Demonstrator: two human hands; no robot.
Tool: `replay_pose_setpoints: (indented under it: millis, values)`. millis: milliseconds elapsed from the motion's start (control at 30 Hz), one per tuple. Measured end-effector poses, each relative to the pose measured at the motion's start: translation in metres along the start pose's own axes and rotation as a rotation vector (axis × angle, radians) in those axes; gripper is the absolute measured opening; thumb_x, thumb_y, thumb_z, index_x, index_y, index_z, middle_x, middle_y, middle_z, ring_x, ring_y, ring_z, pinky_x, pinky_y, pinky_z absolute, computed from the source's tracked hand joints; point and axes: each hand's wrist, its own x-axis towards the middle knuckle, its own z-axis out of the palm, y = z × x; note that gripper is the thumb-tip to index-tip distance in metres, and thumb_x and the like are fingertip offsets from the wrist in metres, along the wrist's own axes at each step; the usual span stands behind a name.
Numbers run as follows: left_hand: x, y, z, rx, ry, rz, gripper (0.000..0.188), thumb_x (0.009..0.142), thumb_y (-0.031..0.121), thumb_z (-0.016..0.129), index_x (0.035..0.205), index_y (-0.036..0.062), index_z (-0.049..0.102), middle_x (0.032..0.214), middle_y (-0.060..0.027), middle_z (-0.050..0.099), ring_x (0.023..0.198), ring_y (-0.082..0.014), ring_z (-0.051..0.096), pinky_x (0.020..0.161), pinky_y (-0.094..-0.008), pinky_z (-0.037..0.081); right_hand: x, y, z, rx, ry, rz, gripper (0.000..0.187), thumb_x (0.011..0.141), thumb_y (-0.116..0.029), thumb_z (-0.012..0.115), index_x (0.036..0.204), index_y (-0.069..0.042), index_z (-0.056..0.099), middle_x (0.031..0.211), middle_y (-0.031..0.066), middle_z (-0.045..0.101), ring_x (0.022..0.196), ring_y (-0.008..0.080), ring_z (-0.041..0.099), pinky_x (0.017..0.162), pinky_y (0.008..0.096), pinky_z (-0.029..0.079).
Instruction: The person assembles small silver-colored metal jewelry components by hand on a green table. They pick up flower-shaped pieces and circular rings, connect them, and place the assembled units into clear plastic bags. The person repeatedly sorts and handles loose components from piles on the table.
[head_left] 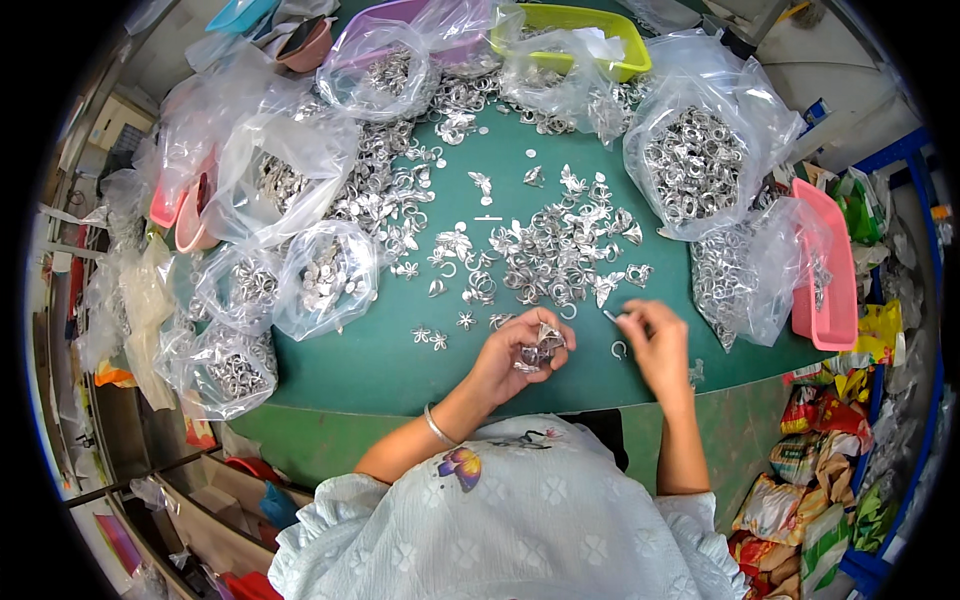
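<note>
My left hand point(512, 358) is cupped over the near edge of the green table point(380, 365) and holds a small cluster of silver metal pieces point(543, 345). My right hand point(655, 340) is just to its right, fingers pinched on one small silver piece point(612, 316). A loose silver ring point(620, 350) lies on the table between the two hands. Just beyond my hands spreads a heap of silver rings and butterfly-shaped metal pieces point(560, 250).
Several clear plastic bags of silver parts ring the table, one at right point(700, 160) and one at left point(325, 275). A pink tray point(832, 270) stands at the right edge, a yellow-green tray point(580, 25) and a purple tray point(400, 20) at the back. Colourful packets point(820, 480) lie on the floor at right.
</note>
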Motion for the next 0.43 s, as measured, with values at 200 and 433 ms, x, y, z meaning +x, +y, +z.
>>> replay_pose_setpoints:
  millis: [200, 433]
  values:
    - [0.003, -0.018, -0.007, -0.074, 0.075, -0.171, 0.015, 0.086, 0.018, 0.05, 0.089, 0.0042, 0.056, 0.086, -0.0125, 0.056, 0.069, -0.0175, 0.054, 0.039, -0.0211, 0.036, 0.037, 0.043, 0.007, -0.227, 0.177, -0.215, 0.031, 0.07, -0.007, 0.069, 0.098, -0.001, 0.057, 0.099, 0.0126, 0.055, 0.096, 0.0318, 0.048, 0.081, 0.0393, 0.039]
    - [0.002, -0.015, -0.003, 0.075, 0.083, -0.102, 0.022, 0.087, 0.015, 0.054, 0.108, 0.0067, 0.057, 0.103, -0.0075, 0.061, 0.084, -0.0148, 0.061, 0.046, -0.018, 0.04, 0.041, 0.044, 0.006, 0.1, 0.22, -0.048, 0.019, 0.079, -0.01, 0.062, 0.094, 0.0, 0.059, 0.09, 0.0127, 0.06, 0.08, 0.0231, 0.055, 0.073, 0.0313, 0.043]
